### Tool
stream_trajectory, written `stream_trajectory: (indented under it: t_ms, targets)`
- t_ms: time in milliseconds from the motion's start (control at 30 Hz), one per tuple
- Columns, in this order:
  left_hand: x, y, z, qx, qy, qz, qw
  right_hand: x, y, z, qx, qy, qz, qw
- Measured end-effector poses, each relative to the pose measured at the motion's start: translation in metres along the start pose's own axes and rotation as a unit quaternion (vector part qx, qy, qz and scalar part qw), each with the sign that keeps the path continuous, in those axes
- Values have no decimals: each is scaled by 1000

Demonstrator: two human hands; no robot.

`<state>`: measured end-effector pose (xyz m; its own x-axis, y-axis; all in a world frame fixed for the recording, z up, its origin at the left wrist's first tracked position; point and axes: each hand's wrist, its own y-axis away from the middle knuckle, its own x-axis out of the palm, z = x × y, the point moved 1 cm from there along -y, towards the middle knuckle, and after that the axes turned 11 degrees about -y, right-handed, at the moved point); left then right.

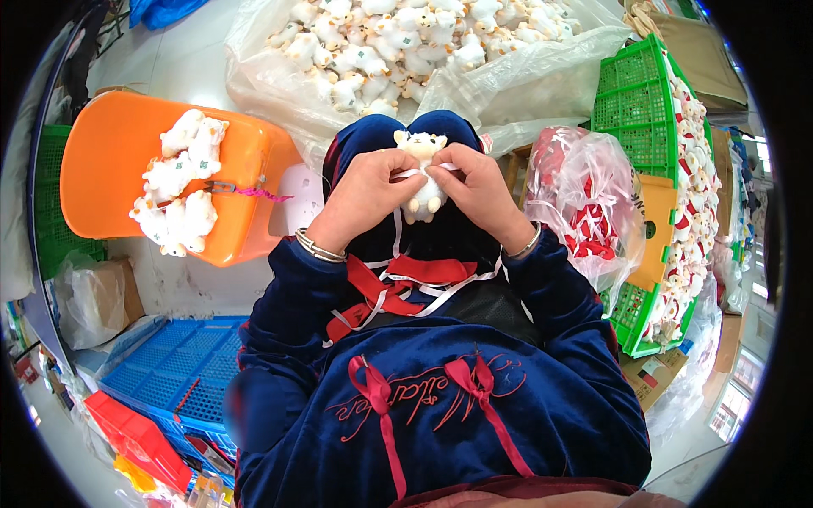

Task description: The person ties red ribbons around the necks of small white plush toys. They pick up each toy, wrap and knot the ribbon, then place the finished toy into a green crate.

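A small white plush animal [421, 201] with ears and tan paws is held upright over my lap, its belly toward me. My left hand [369, 188] pinches one end of a white ribbon [408, 173] at the toy's neck. My right hand [479, 188] pinches the ribbon on the other side. Both hands are closed, thumbs toward each other; whether the ribbon is knotted I cannot tell. On my lap lie several red cloth pieces [430, 271] with white ribbon ties.
Left, an orange chair [102, 169] bears several white plush toys and small snips [220, 187]. Ahead, a big clear plastic bag [267, 85] holds many more toys. Right are a bag of red cloth pieces [584, 190] and a green crate [631, 102] of red-dressed toys. Blue crates [174, 364] stand lower left.
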<state>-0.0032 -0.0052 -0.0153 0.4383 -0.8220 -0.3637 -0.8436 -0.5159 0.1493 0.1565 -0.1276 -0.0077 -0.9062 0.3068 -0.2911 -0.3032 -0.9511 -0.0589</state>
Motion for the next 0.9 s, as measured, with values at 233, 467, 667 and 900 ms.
stream_trajectory:
  t_ms: [233, 467, 667, 900]
  targets:
    - [9, -3, 10, -77, 202, 13, 976, -8, -5, 1, -2, -42, 18, 999]
    - [11, -1, -2, -27, 171, 6, 985, -33, -12, 4, 94, -82, 54, 991]
    - [17, -3, -9, -47, 47, -35, 997, -38, -8, 2, 49, -36, -27, 998]
    - [19, 0, -13, -32, -40, -86, 995, -29, 9, 15, 67, -9, -86, 994]
